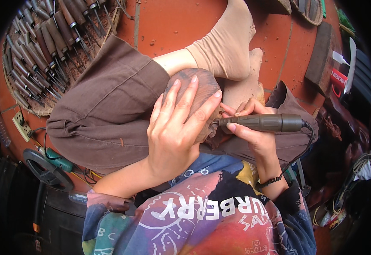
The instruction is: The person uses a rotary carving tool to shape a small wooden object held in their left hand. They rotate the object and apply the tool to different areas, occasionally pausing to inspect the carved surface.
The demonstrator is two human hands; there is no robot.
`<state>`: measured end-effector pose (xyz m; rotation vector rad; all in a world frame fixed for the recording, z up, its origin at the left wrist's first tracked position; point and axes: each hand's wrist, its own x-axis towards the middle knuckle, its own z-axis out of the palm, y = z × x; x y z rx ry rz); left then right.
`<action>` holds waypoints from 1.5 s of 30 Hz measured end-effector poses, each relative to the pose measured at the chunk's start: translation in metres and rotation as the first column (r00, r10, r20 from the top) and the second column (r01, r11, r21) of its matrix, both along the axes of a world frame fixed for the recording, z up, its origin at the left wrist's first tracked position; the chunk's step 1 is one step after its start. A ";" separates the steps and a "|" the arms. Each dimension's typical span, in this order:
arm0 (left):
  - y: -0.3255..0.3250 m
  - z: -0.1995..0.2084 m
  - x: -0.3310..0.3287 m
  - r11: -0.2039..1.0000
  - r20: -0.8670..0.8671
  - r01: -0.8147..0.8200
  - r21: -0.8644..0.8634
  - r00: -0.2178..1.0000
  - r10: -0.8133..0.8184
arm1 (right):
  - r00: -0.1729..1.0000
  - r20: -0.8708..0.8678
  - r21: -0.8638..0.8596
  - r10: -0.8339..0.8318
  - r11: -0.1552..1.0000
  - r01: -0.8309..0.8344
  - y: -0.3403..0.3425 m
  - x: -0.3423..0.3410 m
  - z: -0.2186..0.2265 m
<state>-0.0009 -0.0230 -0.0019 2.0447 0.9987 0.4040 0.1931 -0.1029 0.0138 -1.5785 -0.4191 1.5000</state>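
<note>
The left hand [172, 131] is wrapped over a rounded brown wood carving [203, 90], fingers spread, holding it in the lap over the brown pants [100, 106]. The right hand [260, 142] is closed around a dark rotary tool [272, 122], thumb and fingers squeezing it, and its thin tip meets the carving's right side. A foot in a tan sock [223, 46] is just beyond the wood. Up on the left, a round basket [45, 111] holds many wood-handled carving tools [58, 38].
</note>
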 end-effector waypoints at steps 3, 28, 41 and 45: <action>-0.001 0.000 0.001 1.000 0.005 -0.008 -0.020 1.000 0.008 | 0.998 -0.047 0.000 -0.030 1.000 0.030 -0.002 0.002 -0.004; -0.002 -0.003 0.003 1.000 0.050 -0.009 0.002 0.999 0.009 | 0.995 -0.044 -0.048 0.086 0.995 -0.088 -0.002 0.012 -0.010; 0.000 0.001 0.009 0.997 0.099 0.012 0.078 0.995 -0.020 | 0.995 -0.048 0.082 0.084 0.993 -0.080 -0.011 0.013 -0.034; -0.003 0.001 0.009 0.997 0.065 -0.027 0.072 0.998 0.022 | 0.990 0.054 0.026 0.133 0.991 -0.134 -0.005 0.010 -0.028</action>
